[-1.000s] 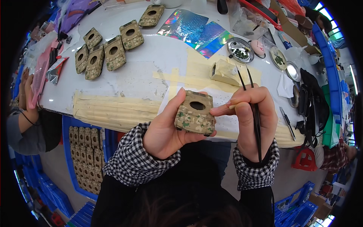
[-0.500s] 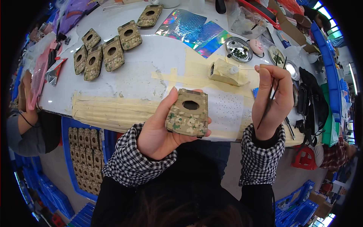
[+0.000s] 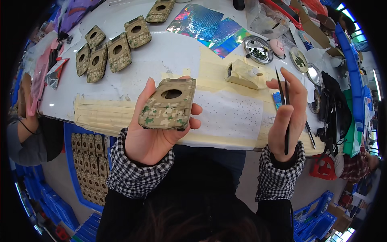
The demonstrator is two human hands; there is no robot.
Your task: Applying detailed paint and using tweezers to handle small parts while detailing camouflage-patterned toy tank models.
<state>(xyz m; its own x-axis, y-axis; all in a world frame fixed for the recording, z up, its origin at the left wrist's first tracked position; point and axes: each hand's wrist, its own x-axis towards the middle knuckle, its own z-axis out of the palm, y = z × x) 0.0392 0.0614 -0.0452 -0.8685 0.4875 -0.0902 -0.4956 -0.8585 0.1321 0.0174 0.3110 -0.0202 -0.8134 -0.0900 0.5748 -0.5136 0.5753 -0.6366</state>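
My left hand (image 3: 149,143) holds a camouflage toy tank hull (image 3: 167,111), tilted, with a round hole in its top. Fingers wrap its right side and the thumb lies along its left. In my right hand (image 3: 297,115) is a pair of black tweezers (image 3: 287,133), points upward and apart, its fingers partly extended. Between the hands lies a white sheet with many small dark specks (image 3: 229,115). Left of my right hand stands a tape-covered block (image 3: 244,76) with a small white nozzle-like piece on it. Several more camouflage hulls (image 3: 119,52) sit at the far left.
Round tins with green bits (image 3: 258,50) stand at the far right, near shiny holographic sheets (image 3: 197,24). A blue crate (image 3: 72,161) of hulls is below the table at left. A black pen-like tool (image 3: 310,135) lies by the right edge. Other people sit at both sides.
My left hand has moved left with the tank hull, tilting it. The thin stick between my right fingertips is no longer there; that hand has opened its fingers around the tweezers.
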